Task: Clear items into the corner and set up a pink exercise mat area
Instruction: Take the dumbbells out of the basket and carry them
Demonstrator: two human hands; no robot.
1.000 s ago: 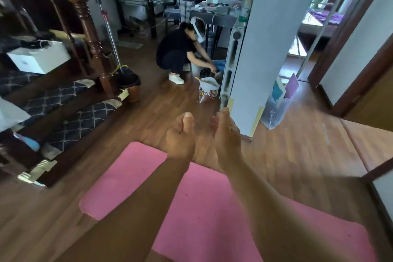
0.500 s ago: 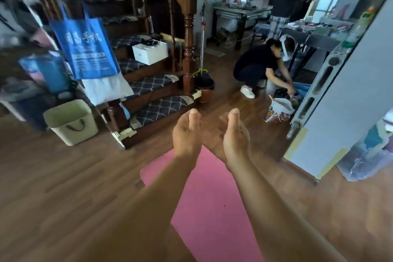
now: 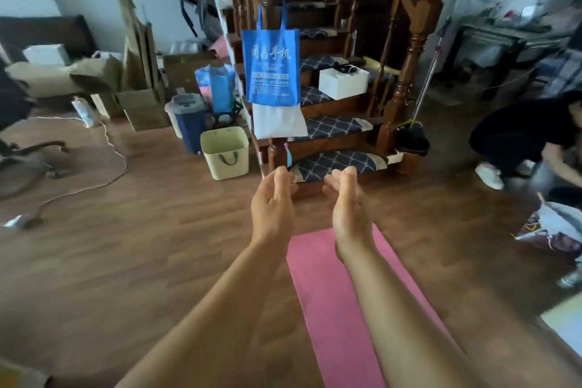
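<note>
2 boundaries limit movement: the staircase (image 3: pixel 333 162) ahead and a crouching person (image 3: pixel 519 132) at right; bare floor (image 3: pixel 126 261) opens to the left. I see the pink mat (image 3: pixel 327 309) flat on the floor, its far edge below my wrists, clear of the fingers (image 3: pixel 280 175). Left hand (image 3: pixel 272 208) and right hand (image 3: pixel 346 208) face palm to palm, apart, fingers loosely curled, holding nothing.

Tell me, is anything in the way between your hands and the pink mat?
Nothing visible is. The left hand and right hand hold nothing and hang in the air, and the pink mat lies flat on the wooden floor just below the right forearm.
</note>
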